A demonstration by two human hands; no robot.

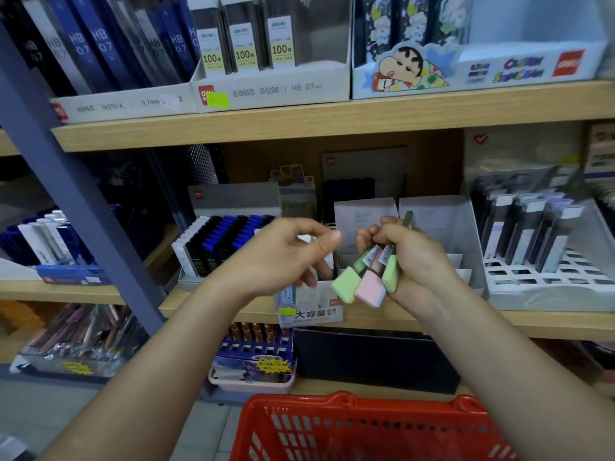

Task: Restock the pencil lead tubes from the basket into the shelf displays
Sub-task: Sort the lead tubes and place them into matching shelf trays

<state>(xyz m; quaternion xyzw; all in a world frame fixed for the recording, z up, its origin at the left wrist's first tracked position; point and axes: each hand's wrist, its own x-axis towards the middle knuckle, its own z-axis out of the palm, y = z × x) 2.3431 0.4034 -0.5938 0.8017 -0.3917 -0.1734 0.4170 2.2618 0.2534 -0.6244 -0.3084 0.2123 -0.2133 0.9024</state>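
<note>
My right hand [419, 261] grips a bunch of pencil lead tubes [367, 277] with green and pink square caps pointing down and left. My left hand [286, 257] hovers just left of them, thumb and fingers pinched together; whether a white piece sits between its fingers is unclear. Both hands are in front of a white divided display box [442, 234] on the middle shelf. Below them, at the bottom edge of the view, sits the red plastic basket [332, 424]; what lies inside it is blurred.
A tray of blue and black lead cases [226, 241] stands left of the hands, a grey slotted rack of tubes [539, 247] to the right. White boxes of HB 0.7 leads [266, 91] fill the upper shelf. A blue-grey shelf post [76, 194] slants across the left.
</note>
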